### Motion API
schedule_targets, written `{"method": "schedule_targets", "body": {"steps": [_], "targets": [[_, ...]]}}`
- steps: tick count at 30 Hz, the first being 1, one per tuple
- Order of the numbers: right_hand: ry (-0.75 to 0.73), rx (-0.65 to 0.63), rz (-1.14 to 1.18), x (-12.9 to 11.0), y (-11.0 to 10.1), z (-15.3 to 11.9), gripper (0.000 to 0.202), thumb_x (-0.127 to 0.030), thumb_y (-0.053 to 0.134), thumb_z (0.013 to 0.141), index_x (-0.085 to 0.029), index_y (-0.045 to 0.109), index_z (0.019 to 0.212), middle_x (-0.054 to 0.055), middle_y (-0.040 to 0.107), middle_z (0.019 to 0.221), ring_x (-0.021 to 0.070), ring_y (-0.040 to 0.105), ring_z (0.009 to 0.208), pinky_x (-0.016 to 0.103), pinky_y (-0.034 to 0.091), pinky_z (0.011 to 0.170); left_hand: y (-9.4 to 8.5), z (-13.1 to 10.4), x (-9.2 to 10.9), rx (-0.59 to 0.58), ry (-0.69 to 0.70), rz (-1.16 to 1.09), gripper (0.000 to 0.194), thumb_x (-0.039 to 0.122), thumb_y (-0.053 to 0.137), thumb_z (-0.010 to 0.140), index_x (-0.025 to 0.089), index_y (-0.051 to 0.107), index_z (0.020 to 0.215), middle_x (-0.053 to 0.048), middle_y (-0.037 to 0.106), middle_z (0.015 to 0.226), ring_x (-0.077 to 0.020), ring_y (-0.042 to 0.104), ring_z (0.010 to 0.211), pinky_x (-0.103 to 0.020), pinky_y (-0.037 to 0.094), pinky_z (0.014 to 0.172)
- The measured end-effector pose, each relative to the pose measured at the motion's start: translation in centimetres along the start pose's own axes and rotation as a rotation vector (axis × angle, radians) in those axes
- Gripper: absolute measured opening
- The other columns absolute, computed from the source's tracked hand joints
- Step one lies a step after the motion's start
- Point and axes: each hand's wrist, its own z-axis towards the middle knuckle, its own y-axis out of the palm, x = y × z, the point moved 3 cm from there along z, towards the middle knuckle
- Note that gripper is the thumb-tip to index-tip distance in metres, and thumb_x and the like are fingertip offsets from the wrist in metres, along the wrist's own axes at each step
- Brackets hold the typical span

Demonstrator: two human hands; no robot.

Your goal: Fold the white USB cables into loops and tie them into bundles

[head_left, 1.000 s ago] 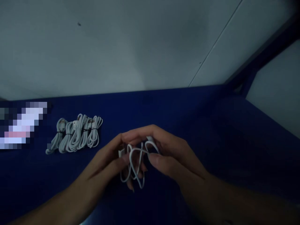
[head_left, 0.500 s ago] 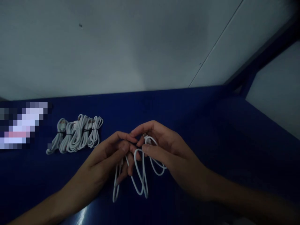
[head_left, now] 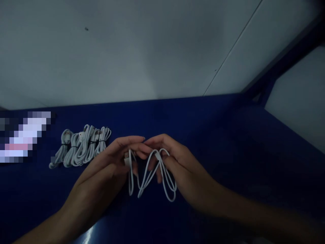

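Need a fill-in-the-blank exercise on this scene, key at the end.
The left hand and right hand hold a cable coloured ____.
The tabletop is ____.
The bundled cables lie on the person's ____ side.
The visible ties around bundles are ____.

Missing words: white; blue; left; black.

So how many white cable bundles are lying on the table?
5 visible white cable bundles, in one row on the blue table, left of the left hand: one at each end, three packed between. They overlap, so another may be hidden.
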Motion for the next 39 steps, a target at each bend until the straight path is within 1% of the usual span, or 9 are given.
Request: {"method": "schedule_targets", "body": {"steps": [5, 8, 14, 18, 21, 25, 30, 35, 39], "targets": [[0.049, -0.024, 0.187, 0.0, 0.1, 0.5, 0.027, -0.020, 0.044, 0.109, -0.022, 0.067, 0.122, 0.000, 0.068, 0.085, 0.0126, 0.055, 0.063, 0.027, 0.045, 0.060, 0.1, -0.2, 0.0, 0.040, -0.006, 0.128, 0.036, 0.019, 0.071, 0.104, 0.032, 0.075, 0.137, -0.005, 0.077, 0.142, -0.0246, 0.076, 0.121, -0.030, 0.058, 0.107], [0.060, -0.064, 0.321, 0.2, 0.2, 0.8, 0.028, -0.018, 0.048, 0.103, -0.021, 0.070, 0.120, 0.005, 0.074, 0.097, 0.0122, 0.055, 0.063, 0.024, 0.042, 0.053, -0.2, -0.3, -0.3, 0.028, -0.016, 0.183, 0.041, 0.025, 0.071, 0.107, 0.034, 0.067, 0.146, -0.005, 0.069, 0.156, -0.0276, 0.074, 0.129, -0.034, 0.059, 0.110], [0.056, -0.081, 0.317, 0.0, 0.3, 0.6, 0.019, -0.032, 0.061, 0.107, -0.022, 0.072, 0.120, -0.004, 0.058, 0.069, 0.0103, 0.047, 0.056, 0.022, 0.039, 0.051, -0.5, -0.7, -0.7, 0.046, 0.006, 0.260, 0.050, 0.027, 0.070, 0.108, 0.041, 0.059, 0.155, 0.001, 0.053, 0.172, -0.0271, 0.052, 0.156, -0.030, 0.053, 0.120], [0.028, -0.062, 0.214, -0.6, 0.3, 0.2, 0.024, -0.027, 0.078, 0.098, -0.026, 0.070, 0.120, -0.002, 0.070, 0.098, 0.0077, 0.050, 0.062, 0.022, 0.043, 0.056, -0.2, -0.7, -0.4, 0.031, -0.013, 0.262, 0.052, 0.032, 0.070, 0.109, 0.043, 0.058, 0.158, 0.004, 0.047, 0.176, -0.0280, 0.046, 0.160, -0.033, 0.046, 0.127], [0.009, -0.038, 0.164, -0.7, 0.2, 0.0, 0.026, -0.024, 0.082, 0.094, -0.024, 0.069, 0.116, 0.001, 0.073, 0.111, 0.0092, 0.055, 0.068, 0.023, 0.045, 0.058, 0.0, -0.5, -0.3, 0.012, -0.035, 0.255, 0.052, 0.032, 0.070, 0.109, 0.043, 0.058, 0.158, 0.004, 0.047, 0.177, -0.0264, 0.046, 0.161, -0.030, 0.045, 0.128], [0.013, -0.017, 0.148, -0.7, 0.2, 0.1, 0.030, -0.026, 0.086, 0.091, -0.023, 0.071, 0.117, 0.000, 0.072, 0.102, 0.0124, 0.060, 0.076, 0.027, 0.050, 0.069, 0.0, -0.8, -0.2, 0.005, -0.044, 0.289, 0.054, 0.034, 0.070, 0.108, 0.043, 0.058, 0.160, 0.004, 0.048, 0.176, -0.0244, 0.043, 0.163, -0.027, 0.045, 0.126], [0.034, -0.144, 0.212, -0.5, 0.6, 0.2, 0.026, -0.029, 0.088, 0.090, -0.021, 0.078, 0.112, -0.001, 0.071, 0.088, 0.0144, 0.062, 0.076, 0.028, 0.050, 0.072, -0.1, -1.8, -0.5, -0.026, -0.073, 0.336, 0.056, 0.036, 0.067, 0.110, 0.047, 0.052, 0.162, 0.007, 0.049, 0.175, -0.0198, 0.040, 0.164, -0.022, 0.042, 0.126], [-0.014, -0.090, 0.150, -0.4, 0.4, 0.1, 0.015, -0.034, 0.083, 0.096, -0.020, 0.078, 0.095, -0.001, 0.068, 0.082, 0.0141, 0.059, 0.072, 0.028, 0.047, 0.069, -0.1, -1.8, -0.4, 0.063, -0.023, 0.400, 0.053, 0.038, 0.072, 0.106, 0.047, 0.058, 0.157, 0.006, 0.056, 0.170, -0.0231, 0.048, 0.160, -0.027, 0.046, 0.125], [-0.099, -0.002, 0.029, -1.1, 0.0, -0.2, 0.014, -0.036, 0.079, 0.100, -0.022, 0.080, 0.097, -0.001, 0.072, 0.083, 0.0142, 0.060, 0.071, 0.028, 0.048, 0.068, 0.1, -1.0, 0.4, 0.164, 0.029, 0.468, 0.049, 0.043, 0.082, 0.098, 0.041, 0.069, 0.146, 0.000, 0.062, 0.165, -0.0315, 0.054, 0.155, -0.038, 0.053, 0.121]]}}
